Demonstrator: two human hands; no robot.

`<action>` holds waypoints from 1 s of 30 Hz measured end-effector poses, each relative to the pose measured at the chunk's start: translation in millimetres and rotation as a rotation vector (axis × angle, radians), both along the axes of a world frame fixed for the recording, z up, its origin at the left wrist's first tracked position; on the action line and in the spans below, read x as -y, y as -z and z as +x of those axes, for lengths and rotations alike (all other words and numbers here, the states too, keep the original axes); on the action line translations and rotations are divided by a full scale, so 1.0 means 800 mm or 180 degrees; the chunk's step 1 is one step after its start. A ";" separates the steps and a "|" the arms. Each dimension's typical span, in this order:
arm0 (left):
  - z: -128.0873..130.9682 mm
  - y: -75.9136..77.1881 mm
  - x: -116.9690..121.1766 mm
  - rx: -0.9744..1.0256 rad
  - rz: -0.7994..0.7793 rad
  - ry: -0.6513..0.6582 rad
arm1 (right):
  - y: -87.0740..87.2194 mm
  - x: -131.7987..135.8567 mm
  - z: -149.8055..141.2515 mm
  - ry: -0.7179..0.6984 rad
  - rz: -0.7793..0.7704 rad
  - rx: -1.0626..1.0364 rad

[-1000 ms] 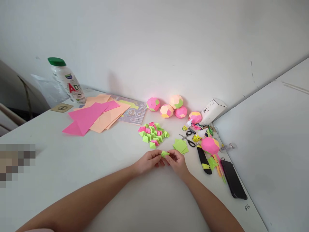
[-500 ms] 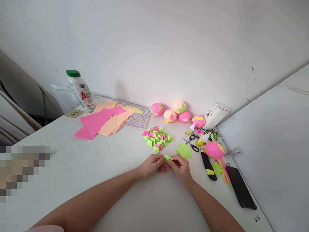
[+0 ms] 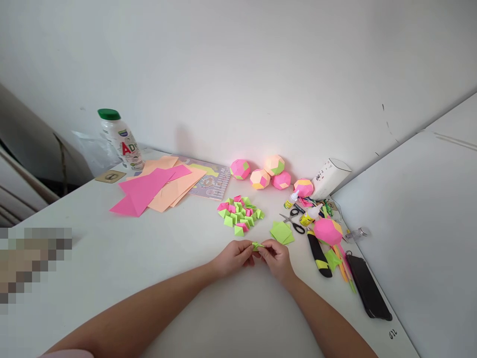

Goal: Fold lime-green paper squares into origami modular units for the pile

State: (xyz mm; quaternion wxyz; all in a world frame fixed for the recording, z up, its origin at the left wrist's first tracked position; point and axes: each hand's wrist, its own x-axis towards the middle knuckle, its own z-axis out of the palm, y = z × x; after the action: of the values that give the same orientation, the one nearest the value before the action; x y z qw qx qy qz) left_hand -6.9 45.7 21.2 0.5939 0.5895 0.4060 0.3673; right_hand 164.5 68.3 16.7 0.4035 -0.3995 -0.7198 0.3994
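Note:
Between my fingertips is a small folded piece of green paper (image 3: 257, 246). My left hand (image 3: 234, 256) pinches it from the left, and my right hand (image 3: 278, 257) grips it from the right; part of it is hidden by the fingers. Just beyond my hands lies a heap of small folded green and pink paper pieces (image 3: 240, 215). Flat green paper squares (image 3: 281, 232) are stacked loosely beside my right hand.
Scissors (image 3: 294, 223), glue bottles (image 3: 310, 215), a black-and-yellow cutter (image 3: 319, 253) and a black case (image 3: 368, 286) lie on the right. Faceted paper balls (image 3: 260, 179) line the wall. Pink and peach sheets (image 3: 149, 191) and a white bottle (image 3: 122, 141) occupy the left.
The folded green paper has turned slightly between my fingertips, and its raised tip shows less. Both hands stay together around it. The whole view has shifted a little.

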 end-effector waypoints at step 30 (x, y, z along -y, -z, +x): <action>0.004 0.001 0.003 -0.0487 0.0610 -0.0357 | 0.004 -0.005 0.003 -0.0414 -0.0498 -0.0277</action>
State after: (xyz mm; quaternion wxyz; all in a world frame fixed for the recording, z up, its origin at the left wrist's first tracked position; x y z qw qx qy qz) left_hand -3.6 43.0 20.6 0.4807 0.6462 0.4455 0.3910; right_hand 167.2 72.3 13.3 0.3752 -0.3645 -0.6925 0.4968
